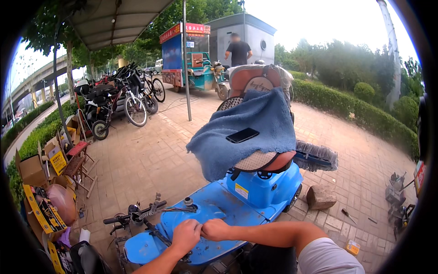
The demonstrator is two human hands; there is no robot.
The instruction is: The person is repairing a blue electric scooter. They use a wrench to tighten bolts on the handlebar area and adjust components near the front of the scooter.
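Note:
My left hand (186,234) and my right hand (216,229) meet knuckle to knuckle over the front of a blue electric scooter (212,203). Both are closed with the fingers curled in, and whatever they pinch is too small or hidden to make out. Just beyond them the bare steering stem (188,201) sticks up from the blue body. A bundle of cables (175,209) runs beside the stem. To the left lie the detached handlebars (135,213), next to a blue front panel (142,248).
A blue towel (255,118) with a black phone (242,135) covers the scooter seat. Right of it are a brush head (317,156), a stone block (321,197) and a screwdriver (349,215). Cardboard boxes (32,171) stand left. A person (238,51) is beyond, near a food cart (185,57).

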